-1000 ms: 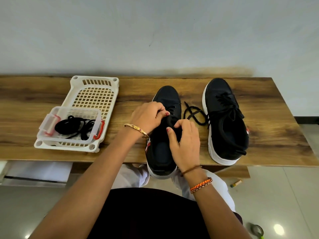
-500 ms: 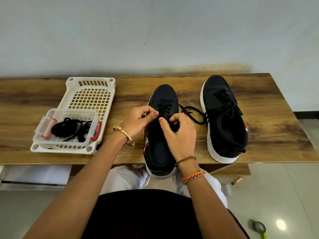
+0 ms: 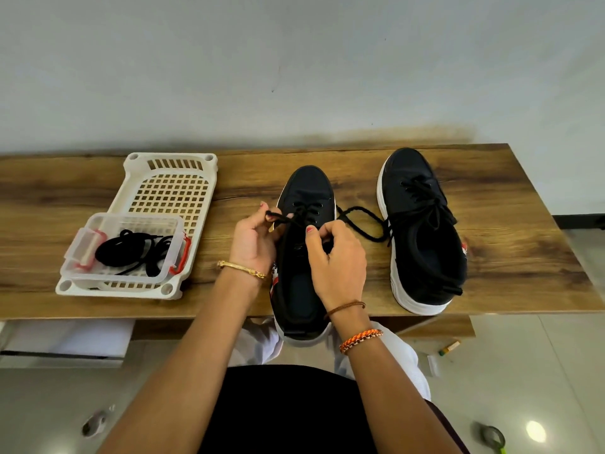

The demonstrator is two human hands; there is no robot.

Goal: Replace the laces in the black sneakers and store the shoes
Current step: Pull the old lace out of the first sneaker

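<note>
Two black sneakers with white soles lie on the wooden table (image 3: 510, 257). The near sneaker (image 3: 306, 290) sits in the middle, its heel past the table's front edge. My left hand (image 3: 253, 240) pinches one end of its black lace (image 3: 360, 221) at the shoe's left side. My right hand (image 3: 337, 257) pinches the lace over the tongue, and a loop of the lace trails right onto the table. The other sneaker (image 3: 422, 231) stands to the right, laced.
A white perforated basket (image 3: 170, 191) lies at the left of the table. A clear box with red clips (image 3: 127, 247) sits in it and holds loose black laces (image 3: 134, 253). Small items lie on the tiled floor (image 3: 523, 371) at the right.
Both hands have drawn apart from over the tongue; the left hand has pulled a lace end out to the left. The lace loop on the table has shifted.
</note>
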